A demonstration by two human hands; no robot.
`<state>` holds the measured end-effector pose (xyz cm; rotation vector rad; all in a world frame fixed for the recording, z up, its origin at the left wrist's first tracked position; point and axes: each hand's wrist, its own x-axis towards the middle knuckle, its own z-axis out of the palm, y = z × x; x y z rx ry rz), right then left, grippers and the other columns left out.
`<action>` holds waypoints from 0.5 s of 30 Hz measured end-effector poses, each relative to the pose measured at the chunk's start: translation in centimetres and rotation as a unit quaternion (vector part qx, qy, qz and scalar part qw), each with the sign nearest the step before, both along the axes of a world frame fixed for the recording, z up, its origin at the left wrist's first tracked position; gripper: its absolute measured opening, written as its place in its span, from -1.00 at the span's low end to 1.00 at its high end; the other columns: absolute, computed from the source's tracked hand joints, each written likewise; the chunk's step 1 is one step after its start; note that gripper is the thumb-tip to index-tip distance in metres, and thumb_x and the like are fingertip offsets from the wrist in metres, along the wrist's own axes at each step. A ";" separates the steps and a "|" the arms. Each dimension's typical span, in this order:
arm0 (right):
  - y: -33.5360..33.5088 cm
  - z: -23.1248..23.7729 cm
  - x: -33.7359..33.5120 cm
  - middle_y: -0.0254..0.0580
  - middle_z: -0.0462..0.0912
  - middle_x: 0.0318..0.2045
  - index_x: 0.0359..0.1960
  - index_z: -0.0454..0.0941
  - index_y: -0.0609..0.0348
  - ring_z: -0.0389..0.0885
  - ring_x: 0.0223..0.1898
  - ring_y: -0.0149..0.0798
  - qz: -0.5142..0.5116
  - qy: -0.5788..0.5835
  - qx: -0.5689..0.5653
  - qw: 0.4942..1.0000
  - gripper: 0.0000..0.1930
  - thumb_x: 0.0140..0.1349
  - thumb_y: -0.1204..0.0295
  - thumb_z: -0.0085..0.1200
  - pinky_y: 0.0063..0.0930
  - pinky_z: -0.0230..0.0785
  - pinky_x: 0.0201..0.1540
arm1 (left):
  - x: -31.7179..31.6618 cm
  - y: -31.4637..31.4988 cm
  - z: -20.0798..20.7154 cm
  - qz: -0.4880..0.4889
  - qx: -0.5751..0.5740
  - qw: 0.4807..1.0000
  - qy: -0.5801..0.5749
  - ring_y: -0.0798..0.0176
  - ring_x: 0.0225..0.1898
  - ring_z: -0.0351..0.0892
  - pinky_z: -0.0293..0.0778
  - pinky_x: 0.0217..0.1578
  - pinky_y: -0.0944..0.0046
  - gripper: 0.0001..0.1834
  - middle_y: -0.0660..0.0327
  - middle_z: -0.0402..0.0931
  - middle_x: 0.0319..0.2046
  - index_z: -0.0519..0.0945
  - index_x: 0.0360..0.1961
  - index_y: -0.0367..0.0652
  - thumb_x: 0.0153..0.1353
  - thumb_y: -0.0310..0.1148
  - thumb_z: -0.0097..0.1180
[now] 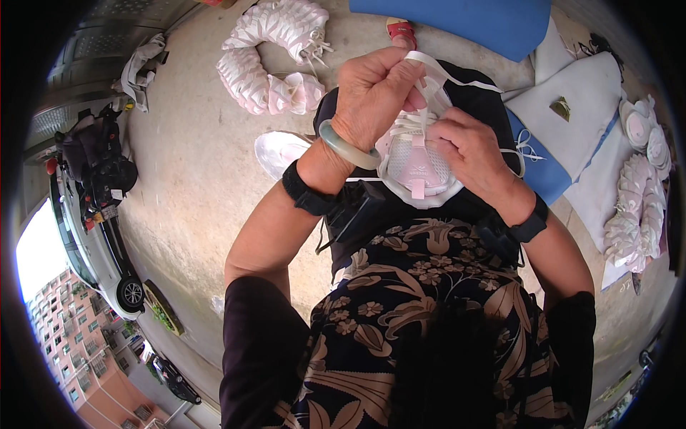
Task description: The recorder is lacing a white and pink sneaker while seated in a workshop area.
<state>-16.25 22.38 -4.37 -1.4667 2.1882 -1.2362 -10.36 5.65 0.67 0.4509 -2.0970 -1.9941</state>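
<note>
A pink and white sneaker upper with a mesh front lies on my lap, its toe end toward me. My left hand is raised over its opening, closed in a pinch on a white shoelace; the lace loops over the fingers and trails right. From the right, my right hand bears on the upper's side beside the lacing, fingers curled; the fingertips partly hide the eyelets. On the floor to the left lies another pale shoe piece, partly behind my left forearm.
A curved row of stacked pink-white uppers lies ahead on the concrete, another stack far right. White sheets and loose laces lie on blue material at right. A blue panel and a red shoe are ahead. A scooter stands left.
</note>
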 end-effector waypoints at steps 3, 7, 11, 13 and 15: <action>-0.6 -0.3 0.3 -0.14 0.45 -0.45 -0.47 0.44 0.18 0.50 -0.37 -0.03 0.011 -0.020 0.008 1.000 -0.92 -0.03 0.57 0.06 -0.27 0.36 -0.33 | -0.6 0.6 -0.6 -0.024 -0.029 0.999 0.018 0.46 -0.55 0.51 0.45 -0.49 0.48 -0.81 0.23 0.55 -0.55 0.60 -0.37 -0.29 0.24 -0.40 -0.01; -0.1 0.4 0.6 -0.16 0.46 -0.46 -0.47 0.43 0.17 0.50 -0.38 -0.03 -0.019 -0.018 0.024 0.999 -0.91 -0.03 0.54 0.07 -0.27 0.36 -0.33 | -0.6 1.3 -1.0 -0.048 -0.174 0.981 0.066 0.51 -0.55 0.46 0.40 -0.51 0.51 -0.89 0.29 0.51 -0.56 0.59 -0.32 -0.29 0.13 -0.52 0.08; 0.8 0.2 0.2 -0.13 0.49 -0.45 -0.45 0.42 0.18 0.51 -0.38 -0.02 -0.022 -0.006 0.022 1.000 -0.91 -0.02 0.55 0.06 -0.25 0.35 -0.34 | 1.5 0.0 -1.0 -0.018 -0.325 0.943 0.068 0.51 -0.56 0.42 0.37 -0.52 0.49 -0.86 0.26 0.51 -0.52 0.57 -0.34 -0.29 0.00 -0.59 0.14; 0.7 0.3 0.1 -0.13 0.50 -0.45 -0.46 0.42 0.18 0.51 -0.38 -0.01 -0.015 -0.016 0.024 0.999 -0.92 -0.02 0.55 0.05 -0.25 0.36 -0.34 | 3.1 -0.4 -2.2 -0.012 -0.368 0.930 0.026 0.50 -0.57 0.42 0.36 -0.52 0.48 -0.87 0.24 0.51 -0.50 0.57 -0.36 -0.29 0.00 -0.60 0.13; 0.6 0.1 0.0 -0.13 0.51 -0.44 -0.46 0.42 0.19 0.52 -0.38 -0.01 -0.008 -0.026 0.026 0.999 -0.92 -0.02 0.55 0.04 -0.24 0.36 -0.34 | 5.1 0.2 -3.0 -0.039 -0.305 0.951 -0.031 0.45 -0.58 0.40 0.34 -0.53 0.45 -0.89 0.22 0.48 -0.51 0.57 -0.40 -0.30 -0.01 -0.61 0.15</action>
